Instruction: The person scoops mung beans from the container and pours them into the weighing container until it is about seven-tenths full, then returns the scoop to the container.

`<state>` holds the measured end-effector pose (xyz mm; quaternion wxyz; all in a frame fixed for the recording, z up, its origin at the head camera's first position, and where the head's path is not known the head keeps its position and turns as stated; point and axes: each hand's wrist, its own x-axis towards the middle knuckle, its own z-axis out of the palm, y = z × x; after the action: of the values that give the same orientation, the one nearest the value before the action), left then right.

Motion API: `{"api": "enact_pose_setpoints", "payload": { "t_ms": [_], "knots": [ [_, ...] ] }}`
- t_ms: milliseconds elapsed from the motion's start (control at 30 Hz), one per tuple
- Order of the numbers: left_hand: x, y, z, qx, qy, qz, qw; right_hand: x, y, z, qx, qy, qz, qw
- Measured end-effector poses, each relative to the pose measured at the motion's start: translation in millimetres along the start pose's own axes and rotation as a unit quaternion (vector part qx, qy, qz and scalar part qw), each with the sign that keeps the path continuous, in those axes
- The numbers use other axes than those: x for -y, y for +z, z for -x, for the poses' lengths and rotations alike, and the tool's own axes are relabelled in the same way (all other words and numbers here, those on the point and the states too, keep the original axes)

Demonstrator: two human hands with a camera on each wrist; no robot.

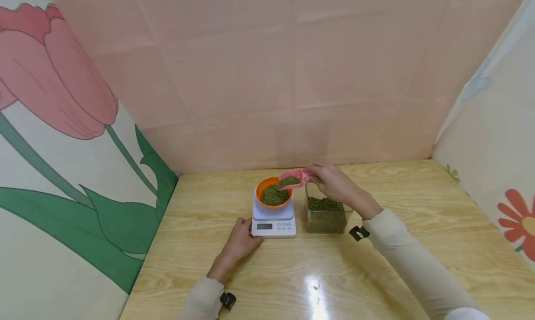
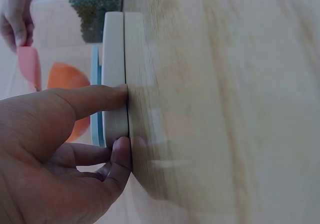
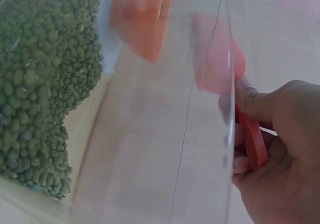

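A white kitchen scale (image 1: pixel 273 228) stands on the table, bearing an orange bowl (image 1: pixel 260 190) of green mung beans (image 1: pixel 274 197). My left hand (image 1: pixel 242 238) grips the near left corner of the scale, one finger along its front edge and others bent at its side (image 2: pixel 65 144). Over the bowl's right side, my right hand (image 1: pixel 334 183) holds a pink scoop (image 1: pixel 297 173) by its handle. Mung beans lie in the scoop, which tilts toward the bowl. To the right of the scale is a clear box (image 1: pixel 326 225) partly filled with mung beans (image 3: pixel 40 83).
The wooden table (image 1: pixel 188 227) meets a pink-covered wall (image 1: pixel 251 101) just behind the scale. Painted panels with a tulip (image 1: pixel 75 78) and a red flower (image 1: pixel 527 225) close off the left and right sides. The right forearm passes beside the clear box.
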<state>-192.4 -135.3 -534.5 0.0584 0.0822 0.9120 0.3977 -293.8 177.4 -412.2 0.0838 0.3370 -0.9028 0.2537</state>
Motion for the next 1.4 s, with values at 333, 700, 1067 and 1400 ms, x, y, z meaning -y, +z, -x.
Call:
{"api": "enact_pose_setpoints", "payload": {
  "t_ms": [333, 700, 1067, 1400],
  "knots": [
    [-1.2, -0.5, -1.5, 0.000, -0.002, 0.001, 1.0000, -0.4, -2.6, -1.0, 0.011, 0.009, 0.011, 0.9998],
    [-1.6, 1.1, -3.6, 0.004, -0.009, 0.010, 0.9999, -0.8, -4.0, -4.2, 0.018, 0.000, 0.022, 0.9996],
    [-2.1, 0.4, -1.9, 0.003, 0.000, 0.012, 0.9999, 0.4, -0.9, -8.8, 0.025, -0.020, 0.027, 0.9991],
    [-2.5, 0.7, -1.2, 0.001, -0.004, 0.013, 0.9999, 4.5, -0.6, -10.9, 0.027, -0.035, 0.041, 0.9982]
  ]
}}
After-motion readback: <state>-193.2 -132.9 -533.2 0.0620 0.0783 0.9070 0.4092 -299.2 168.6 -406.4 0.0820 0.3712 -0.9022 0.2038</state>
